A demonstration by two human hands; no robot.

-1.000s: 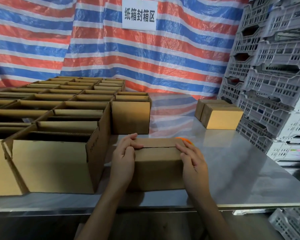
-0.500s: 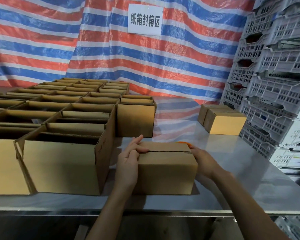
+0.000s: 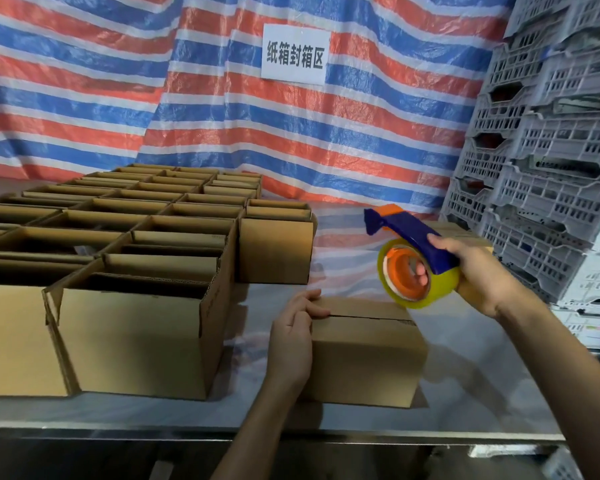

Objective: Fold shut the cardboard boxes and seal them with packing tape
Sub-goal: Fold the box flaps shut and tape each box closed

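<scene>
Fingers of my left hand point(image 3: 291, 341) curled over the left end of the folded box point(image 3: 364, 362); right hand point(image 3: 482, 271) clamped round the tape dispenser point(image 3: 406, 233), held above it. The wall sign point(image 3: 295, 51) reads 纸箱封箱区.

The person's left hand point(image 3: 291, 341) and right hand point(image 3: 482, 275) are bare, as are the slender left forearm point(image 3: 253, 431) and right forearm point(image 3: 561, 382), unclothed as far as the view shows

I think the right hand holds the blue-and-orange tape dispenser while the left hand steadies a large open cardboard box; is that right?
Not quite: the box is wrong. The head view shows the left hand steadying the small closed cardboard box, fingers curled over its top edge. The right hand does hold the blue-and-orange tape dispenser.
</scene>
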